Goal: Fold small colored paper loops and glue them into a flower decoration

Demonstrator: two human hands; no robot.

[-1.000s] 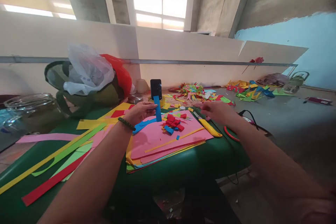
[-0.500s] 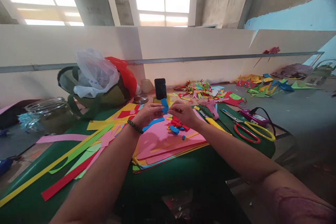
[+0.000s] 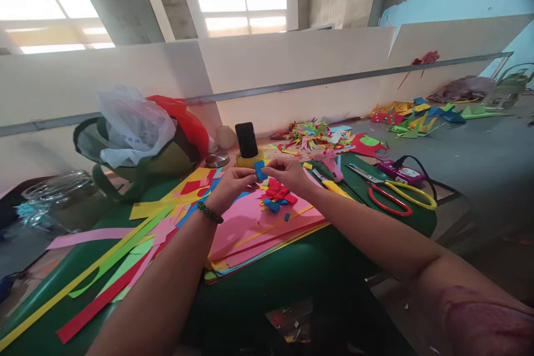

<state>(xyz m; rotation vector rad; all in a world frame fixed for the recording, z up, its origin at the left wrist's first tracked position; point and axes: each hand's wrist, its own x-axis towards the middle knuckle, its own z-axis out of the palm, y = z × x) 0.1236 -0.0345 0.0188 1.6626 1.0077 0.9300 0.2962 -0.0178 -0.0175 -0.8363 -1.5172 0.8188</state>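
Observation:
A short blue paper strip (image 3: 260, 170) is held up between my two hands, over a stack of coloured paper sheets (image 3: 237, 228) with pink on top. My left hand (image 3: 236, 182), with a dark bead bracelet at the wrist, pinches its left edge. From the other side my right hand (image 3: 290, 174) grips it between thumb and fingers. Below the right hand lies a small heap of red paper pieces (image 3: 278, 190), with a blue piece (image 3: 272, 206) at its front. Part of the strip is covered by my fingertips.
Scissors (image 3: 390, 194), a pink glue gun (image 3: 332, 165) and a yellow-handled cutter (image 3: 336, 188) lie right of the stack. A phone (image 3: 246, 140) stands upright behind my hands. Long paper strips (image 3: 104, 300) spread leftward; a bag (image 3: 167, 158) with plastic bags sits behind them.
The view has tilted and shifted slightly. The blue strip remains between both hands; it looks shorter and more upright, and the right fingers have closed onto it.

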